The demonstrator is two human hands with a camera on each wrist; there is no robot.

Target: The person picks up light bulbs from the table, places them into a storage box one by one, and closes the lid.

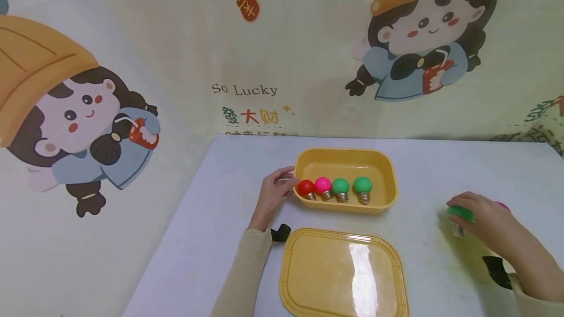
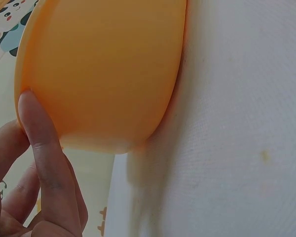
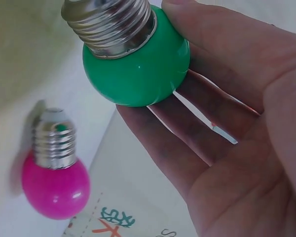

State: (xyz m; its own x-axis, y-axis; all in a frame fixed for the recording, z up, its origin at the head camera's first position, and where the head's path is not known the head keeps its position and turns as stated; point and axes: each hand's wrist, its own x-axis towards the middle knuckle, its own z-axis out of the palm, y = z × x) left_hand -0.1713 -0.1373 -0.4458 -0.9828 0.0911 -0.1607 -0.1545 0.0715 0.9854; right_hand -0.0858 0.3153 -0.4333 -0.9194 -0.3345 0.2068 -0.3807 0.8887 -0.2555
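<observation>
My left hand (image 1: 275, 192) holds the left end of a yellow plastic box (image 1: 348, 158), its fingertips at the rim in the left wrist view. Inside the box a red light bulb (image 1: 306, 188), a pink light bulb (image 1: 323, 185) and two green light bulbs (image 1: 340, 187) lie in a row along the near wall. Off to the right, my right hand (image 1: 489, 219) grips another green light bulb (image 3: 135, 69) between thumb and fingers, its metal screw base sticking out. A second pink light bulb (image 3: 56, 187) lies on the table beside that hand, mostly hidden behind it in the head view.
A yellow lid (image 1: 317, 273) lies flat on the white table (image 1: 189, 258), nearer to me than the box. A cloth with cartoon figures (image 1: 185, 38) hangs behind the table and along its left side.
</observation>
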